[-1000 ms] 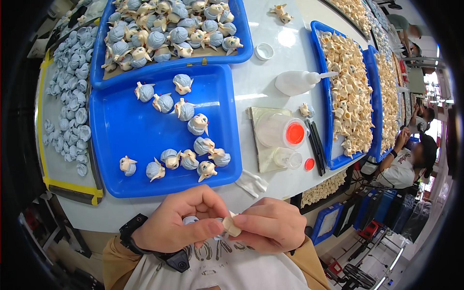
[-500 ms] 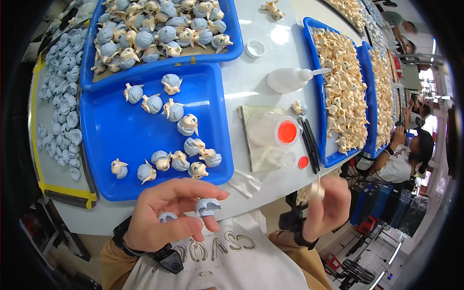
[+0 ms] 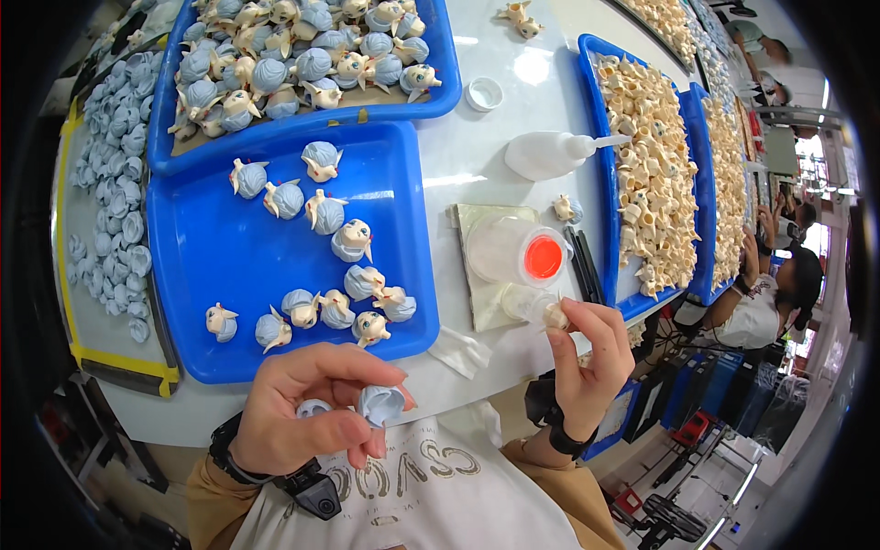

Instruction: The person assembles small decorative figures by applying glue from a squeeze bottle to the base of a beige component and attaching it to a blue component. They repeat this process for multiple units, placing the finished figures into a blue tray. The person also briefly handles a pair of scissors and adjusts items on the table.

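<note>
Item: blue cap (image 3: 380,403), lower centre of frame, pinched between the thumb and fingers of my left hand (image 3: 307,412); a second cap (image 3: 313,408) sits tucked in the same palm.

Item: cream head (image 3: 555,317), right of centre, gripped at the fingertips of my right hand (image 3: 591,362), held just by the small jar (image 3: 527,302) on the pad (image 3: 477,275).

Hands: well apart, each closed on its own piece.

Handling, as I judge it: cap looks light, thin-walled and a little soft; hold by the rim, not squeezed. Head looks small, hard and smooth, likely slippery; grip its sides, clear of the pointed ears.

Nearby: blue tray (image 3: 211,266) of capped heads (image 3: 353,240), centre left; squeeze bottle (image 3: 550,154), upper right.
</note>
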Demonstrator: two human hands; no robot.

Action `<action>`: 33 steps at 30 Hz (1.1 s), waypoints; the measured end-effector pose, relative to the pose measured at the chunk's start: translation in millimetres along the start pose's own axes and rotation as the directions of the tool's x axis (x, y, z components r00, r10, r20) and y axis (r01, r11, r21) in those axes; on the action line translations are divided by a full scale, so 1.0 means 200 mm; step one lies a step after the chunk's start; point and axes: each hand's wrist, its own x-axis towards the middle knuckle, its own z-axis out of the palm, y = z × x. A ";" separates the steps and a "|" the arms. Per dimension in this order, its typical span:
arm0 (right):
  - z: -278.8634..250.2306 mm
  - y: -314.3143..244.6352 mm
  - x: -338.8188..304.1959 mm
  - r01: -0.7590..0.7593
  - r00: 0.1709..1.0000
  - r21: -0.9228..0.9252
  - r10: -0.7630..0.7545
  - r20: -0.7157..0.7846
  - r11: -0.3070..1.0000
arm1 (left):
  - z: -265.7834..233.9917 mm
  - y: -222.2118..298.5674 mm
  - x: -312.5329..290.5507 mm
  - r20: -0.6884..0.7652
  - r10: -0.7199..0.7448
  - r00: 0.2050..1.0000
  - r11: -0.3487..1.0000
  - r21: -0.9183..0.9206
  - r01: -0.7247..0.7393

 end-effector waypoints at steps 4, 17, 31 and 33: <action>-0.02 -0.02 0.02 0.014 0.999 -0.042 -0.012 0.040 0.999 | 0.00 0.00 0.00 0.003 -0.023 1.000 1.000 -0.004 0.023; -0.03 -0.11 0.09 0.058 0.995 -0.189 -0.041 0.092 0.980 | 0.00 0.01 -0.01 -0.002 -0.050 0.999 0.999 0.016 0.050; 0.08 0.03 -0.07 -0.013 0.984 0.065 0.024 -0.178 0.998 | 0.02 0.00 0.00 -0.061 -0.086 0.994 0.996 0.020 0.087; 0.08 0.04 -0.08 -0.014 0.984 0.087 0.029 -0.175 0.996 | 0.02 0.00 0.01 -0.057 -0.093 0.994 0.995 0.013 0.094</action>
